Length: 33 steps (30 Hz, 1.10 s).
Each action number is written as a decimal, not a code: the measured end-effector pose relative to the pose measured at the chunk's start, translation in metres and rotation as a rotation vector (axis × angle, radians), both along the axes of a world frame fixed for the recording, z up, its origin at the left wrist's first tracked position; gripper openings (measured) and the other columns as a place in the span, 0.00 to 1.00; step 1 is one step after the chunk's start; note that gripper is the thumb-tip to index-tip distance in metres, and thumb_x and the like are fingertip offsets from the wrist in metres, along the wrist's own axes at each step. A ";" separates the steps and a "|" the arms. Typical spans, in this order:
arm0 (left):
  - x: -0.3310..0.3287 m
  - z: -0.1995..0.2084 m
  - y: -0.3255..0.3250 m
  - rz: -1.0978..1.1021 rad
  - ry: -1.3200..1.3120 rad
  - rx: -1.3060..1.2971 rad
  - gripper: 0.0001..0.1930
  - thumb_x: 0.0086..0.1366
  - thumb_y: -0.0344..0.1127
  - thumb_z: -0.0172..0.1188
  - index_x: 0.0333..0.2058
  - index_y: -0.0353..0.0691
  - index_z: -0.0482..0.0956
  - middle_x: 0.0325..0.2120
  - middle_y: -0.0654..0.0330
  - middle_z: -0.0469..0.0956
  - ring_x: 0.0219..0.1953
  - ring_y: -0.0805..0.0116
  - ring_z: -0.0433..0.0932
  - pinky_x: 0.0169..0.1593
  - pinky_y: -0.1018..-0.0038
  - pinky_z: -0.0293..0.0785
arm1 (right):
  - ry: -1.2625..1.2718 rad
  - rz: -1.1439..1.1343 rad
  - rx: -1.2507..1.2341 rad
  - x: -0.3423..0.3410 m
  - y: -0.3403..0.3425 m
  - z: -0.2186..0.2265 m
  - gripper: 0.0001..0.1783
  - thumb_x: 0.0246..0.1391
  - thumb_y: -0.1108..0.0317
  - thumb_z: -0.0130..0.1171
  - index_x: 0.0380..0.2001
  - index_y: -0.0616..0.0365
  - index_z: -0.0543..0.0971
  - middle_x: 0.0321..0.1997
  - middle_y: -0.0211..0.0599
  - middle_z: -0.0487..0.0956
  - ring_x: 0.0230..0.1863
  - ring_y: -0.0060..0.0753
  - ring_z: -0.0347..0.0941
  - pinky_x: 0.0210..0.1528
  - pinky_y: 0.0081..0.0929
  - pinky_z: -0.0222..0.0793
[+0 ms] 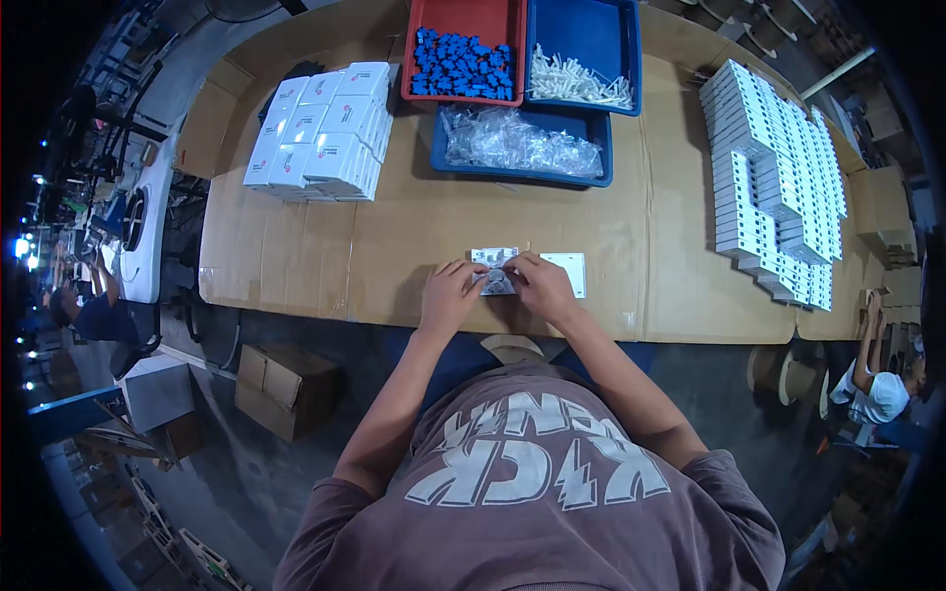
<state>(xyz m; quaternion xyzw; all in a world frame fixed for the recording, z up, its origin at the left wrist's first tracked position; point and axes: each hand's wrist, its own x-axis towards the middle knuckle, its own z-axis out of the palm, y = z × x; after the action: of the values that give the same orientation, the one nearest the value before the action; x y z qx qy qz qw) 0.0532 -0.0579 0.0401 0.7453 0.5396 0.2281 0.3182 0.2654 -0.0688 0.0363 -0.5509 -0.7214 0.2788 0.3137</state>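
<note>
Close to the front edge of the cardboard-covered table, my left hand [451, 293] and my right hand [545, 287] meet over a flat grey and white printed piece [493, 254]. Between my fingertips is a small grey, rounded part [497, 280], pinched from both sides. Its exact kind is too small to make out, and my fingers cover some of it. Just beyond my right hand lies a flat white box or card [570, 268], partly hidden by that hand.
White boxes [325, 138] are stacked at left, with long stacks of similar boxes [774, 187] at right. Far centre, a red tray [408, 84] holds blue parts, a blue tray [634, 59] white sticks, and another blue tray [440, 164] clear plastic pieces. Other people work at both sides.
</note>
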 end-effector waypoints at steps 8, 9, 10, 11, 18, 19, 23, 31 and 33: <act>-0.002 -0.025 -0.006 0.055 0.014 0.181 0.07 0.60 0.36 0.69 0.35 0.41 0.86 0.37 0.63 0.82 0.41 0.58 0.80 0.48 0.63 0.74 | -0.084 -0.083 0.026 -0.012 -0.007 -0.020 0.08 0.50 0.71 0.66 0.35 0.54 0.82 0.36 0.39 0.83 0.34 0.51 0.81 0.36 0.45 0.77; -0.002 -0.025 -0.006 0.048 0.010 0.139 0.07 0.60 0.36 0.69 0.36 0.41 0.86 0.37 0.63 0.82 0.41 0.58 0.80 0.48 0.63 0.74 | -0.082 -0.089 0.005 -0.012 -0.008 -0.019 0.08 0.49 0.71 0.66 0.35 0.54 0.82 0.35 0.39 0.83 0.34 0.50 0.81 0.36 0.46 0.76; -0.003 -0.025 -0.006 0.050 0.010 0.136 0.07 0.60 0.36 0.69 0.36 0.41 0.86 0.37 0.63 0.82 0.41 0.58 0.80 0.48 0.63 0.74 | -0.083 -0.087 0.002 -0.012 -0.008 -0.019 0.08 0.49 0.71 0.66 0.35 0.54 0.82 0.35 0.39 0.83 0.34 0.50 0.81 0.36 0.46 0.76; -0.004 -0.020 -0.005 0.031 0.026 0.150 0.07 0.61 0.36 0.68 0.36 0.41 0.86 0.36 0.63 0.82 0.39 0.59 0.80 0.47 0.64 0.74 | -0.125 -0.077 0.047 -0.011 -0.007 -0.017 0.07 0.49 0.70 0.66 0.34 0.54 0.82 0.35 0.37 0.82 0.34 0.50 0.81 0.36 0.46 0.76; 0.002 -0.010 -0.001 0.051 0.076 -0.039 0.06 0.59 0.36 0.68 0.35 0.46 0.85 0.34 0.66 0.81 0.37 0.62 0.81 0.47 0.61 0.74 | -0.170 -0.042 -0.018 -0.008 -0.007 -0.007 0.06 0.50 0.68 0.67 0.32 0.55 0.83 0.40 0.36 0.80 0.34 0.48 0.81 0.38 0.46 0.78; 0.002 -0.011 -0.003 0.046 0.077 -0.043 0.06 0.59 0.36 0.68 0.35 0.46 0.85 0.34 0.66 0.81 0.37 0.62 0.81 0.47 0.61 0.74 | -0.179 -0.011 -0.037 -0.006 -0.009 -0.005 0.06 0.50 0.68 0.67 0.33 0.56 0.84 0.41 0.37 0.80 0.34 0.48 0.81 0.38 0.46 0.78; 0.001 -0.018 -0.001 0.046 0.078 -0.018 0.07 0.58 0.36 0.69 0.35 0.45 0.84 0.33 0.66 0.81 0.36 0.62 0.80 0.47 0.62 0.74 | -0.198 0.036 -0.035 -0.003 -0.009 -0.012 0.06 0.51 0.68 0.66 0.33 0.56 0.84 0.42 0.39 0.80 0.34 0.48 0.81 0.38 0.45 0.78; -0.006 -0.009 -0.002 -0.042 0.009 0.040 0.11 0.57 0.39 0.70 0.38 0.44 0.86 0.36 0.65 0.80 0.40 0.62 0.81 0.49 0.63 0.74 | -0.317 0.033 0.021 -0.006 -0.002 -0.011 0.06 0.51 0.68 0.63 0.30 0.59 0.83 0.40 0.40 0.80 0.33 0.47 0.82 0.36 0.44 0.79; -0.009 -0.007 -0.006 -0.113 0.080 0.102 0.15 0.54 0.41 0.71 0.40 0.45 0.86 0.40 0.65 0.80 0.45 0.62 0.80 0.51 0.61 0.73 | -0.328 0.064 0.037 -0.006 -0.003 -0.007 0.06 0.51 0.68 0.63 0.29 0.60 0.83 0.40 0.41 0.80 0.33 0.47 0.82 0.36 0.44 0.79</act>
<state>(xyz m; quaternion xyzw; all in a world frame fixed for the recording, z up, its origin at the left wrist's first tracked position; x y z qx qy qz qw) 0.0444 -0.0636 0.0331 0.7982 0.4969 0.2069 0.2705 0.2594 -0.0716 0.0296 -0.5599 -0.7851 0.1815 0.1931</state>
